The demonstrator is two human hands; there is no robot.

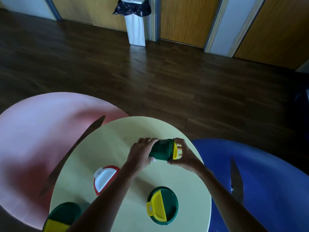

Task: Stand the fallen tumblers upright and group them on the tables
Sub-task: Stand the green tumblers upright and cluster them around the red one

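We hold the green tumbler (161, 150) sideways above the yellow table (107, 144), left hand (141, 154) round its bottom, right hand (184, 155) on its lid. It might slip and roll off.

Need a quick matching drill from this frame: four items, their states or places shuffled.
Items:
1. held tumbler
2. red-lidded tumbler
3. pink table
4. bin

States/places:
A. on the floor by the doors
B. upright on the yellow table, partly behind the left forearm
C. on its side, gripped by the left hand and right hand
D. left of the yellow table

Pairs: 1-C, 2-B, 3-D, 4-A
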